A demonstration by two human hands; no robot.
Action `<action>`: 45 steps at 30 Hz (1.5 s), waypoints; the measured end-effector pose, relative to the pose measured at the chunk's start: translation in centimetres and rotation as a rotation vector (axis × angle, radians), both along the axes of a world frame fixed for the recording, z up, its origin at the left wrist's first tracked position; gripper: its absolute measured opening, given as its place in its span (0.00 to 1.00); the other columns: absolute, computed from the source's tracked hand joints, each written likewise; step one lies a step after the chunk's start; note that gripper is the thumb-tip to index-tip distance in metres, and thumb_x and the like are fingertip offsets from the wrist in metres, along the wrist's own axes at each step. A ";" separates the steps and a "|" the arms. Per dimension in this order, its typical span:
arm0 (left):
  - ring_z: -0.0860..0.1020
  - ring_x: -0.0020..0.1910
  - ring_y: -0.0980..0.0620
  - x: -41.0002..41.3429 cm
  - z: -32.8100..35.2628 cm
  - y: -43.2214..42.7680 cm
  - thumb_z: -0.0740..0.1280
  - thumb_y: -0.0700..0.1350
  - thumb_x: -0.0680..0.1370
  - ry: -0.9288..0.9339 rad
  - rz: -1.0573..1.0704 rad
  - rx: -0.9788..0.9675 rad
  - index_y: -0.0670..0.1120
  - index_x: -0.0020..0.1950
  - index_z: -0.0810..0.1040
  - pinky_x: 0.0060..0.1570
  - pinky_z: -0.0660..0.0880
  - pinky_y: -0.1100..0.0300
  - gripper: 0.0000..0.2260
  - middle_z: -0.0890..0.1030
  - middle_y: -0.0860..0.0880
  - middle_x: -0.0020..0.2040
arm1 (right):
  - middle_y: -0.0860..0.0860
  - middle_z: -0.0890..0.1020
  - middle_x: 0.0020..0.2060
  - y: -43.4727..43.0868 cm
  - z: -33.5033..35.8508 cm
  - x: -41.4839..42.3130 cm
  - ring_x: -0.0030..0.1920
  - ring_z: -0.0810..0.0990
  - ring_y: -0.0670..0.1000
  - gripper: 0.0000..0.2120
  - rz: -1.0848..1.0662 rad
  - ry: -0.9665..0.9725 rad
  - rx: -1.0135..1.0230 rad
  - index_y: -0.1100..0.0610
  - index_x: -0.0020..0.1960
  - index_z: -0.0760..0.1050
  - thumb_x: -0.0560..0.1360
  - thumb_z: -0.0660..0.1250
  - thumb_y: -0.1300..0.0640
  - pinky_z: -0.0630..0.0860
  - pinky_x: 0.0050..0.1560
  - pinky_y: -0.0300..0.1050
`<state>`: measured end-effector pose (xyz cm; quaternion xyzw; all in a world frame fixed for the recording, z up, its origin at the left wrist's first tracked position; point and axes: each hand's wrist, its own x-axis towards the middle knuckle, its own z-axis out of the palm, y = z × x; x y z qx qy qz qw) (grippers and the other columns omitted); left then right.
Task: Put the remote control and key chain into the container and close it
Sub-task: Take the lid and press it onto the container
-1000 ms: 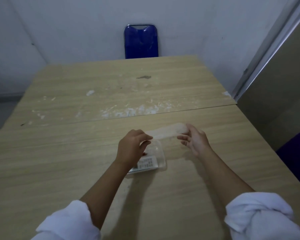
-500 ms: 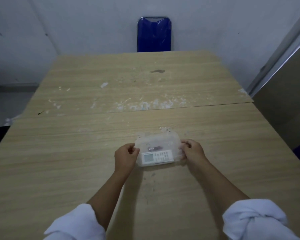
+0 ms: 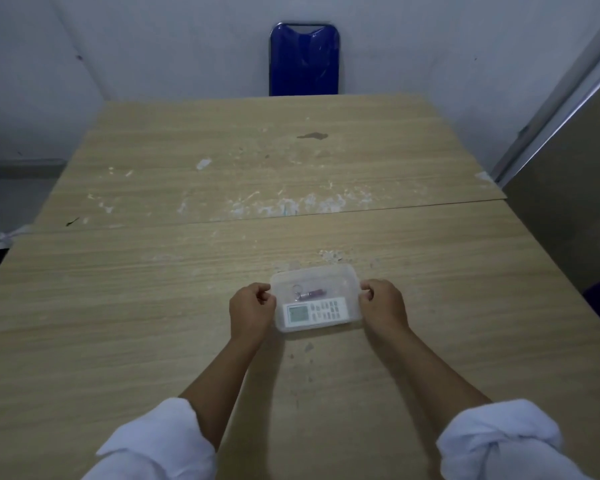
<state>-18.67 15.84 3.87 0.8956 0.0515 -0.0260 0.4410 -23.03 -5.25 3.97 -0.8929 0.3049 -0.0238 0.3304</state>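
Your left hand (image 3: 251, 310) and right hand (image 3: 383, 304) curl closed on the short ends of the lidded clear container (image 3: 315, 296), which sits flat on the tabletop (image 3: 153, 289). Inside, the remote control (image 3: 314, 313) lies along the near wall, the key chain (image 3: 309, 294) just behind it. Beyond, bare wood runs to the far edge.

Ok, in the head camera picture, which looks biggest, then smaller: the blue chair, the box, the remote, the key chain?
1. Blue chair
2. Container
3. Remote control
4. Key chain
The chair is farther away, so it is really bigger still.
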 end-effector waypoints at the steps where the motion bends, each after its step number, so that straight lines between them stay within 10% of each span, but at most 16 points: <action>1: 0.82 0.46 0.43 0.0 0.0 0.0 0.66 0.36 0.73 0.002 -0.005 0.007 0.39 0.56 0.81 0.53 0.77 0.53 0.12 0.85 0.39 0.47 | 0.59 0.81 0.51 0.0 -0.1 -0.1 0.49 0.80 0.57 0.13 0.011 0.008 -0.004 0.61 0.52 0.80 0.72 0.60 0.64 0.76 0.49 0.46; 19: 0.79 0.42 0.46 1.2 -1.1 -0.1 0.68 0.35 0.71 0.130 0.004 -0.035 0.41 0.50 0.80 0.44 0.69 0.61 0.10 0.82 0.44 0.42 | 0.57 0.82 0.41 -0.6 -1.0 1.1 0.42 0.81 0.58 0.08 -0.111 0.110 0.154 0.56 0.34 0.74 0.67 0.60 0.67 0.79 0.43 0.48; 25: 0.82 0.46 0.43 3.4 -0.6 -0.8 0.68 0.42 0.72 0.226 0.174 -0.194 0.45 0.57 0.78 0.53 0.79 0.49 0.14 0.82 0.44 0.45 | 0.56 0.83 0.53 -0.9 -0.5 3.6 0.51 0.82 0.57 0.13 -0.172 -0.023 0.351 0.56 0.53 0.80 0.72 0.63 0.59 0.80 0.55 0.55; 35: 0.76 0.41 0.43 3.2 -2.9 -2.3 0.59 0.45 0.80 0.075 0.105 0.021 0.39 0.43 0.77 0.39 0.66 0.57 0.12 0.82 0.38 0.44 | 0.53 0.77 0.31 -0.4 -3.2 4.4 0.35 0.75 0.54 0.17 -0.127 -0.074 0.216 0.56 0.33 0.72 0.77 0.59 0.49 0.66 0.34 0.45; 45: 0.76 0.47 0.43 3.0 -3.7 -2.9 0.55 0.47 0.80 0.032 0.102 0.128 0.43 0.51 0.74 0.43 0.67 0.56 0.11 0.78 0.41 0.50 | 0.58 0.80 0.51 0.3 -3.8 4.3 0.48 0.78 0.58 0.12 -0.088 -0.137 0.017 0.56 0.52 0.77 0.79 0.57 0.52 0.74 0.45 0.48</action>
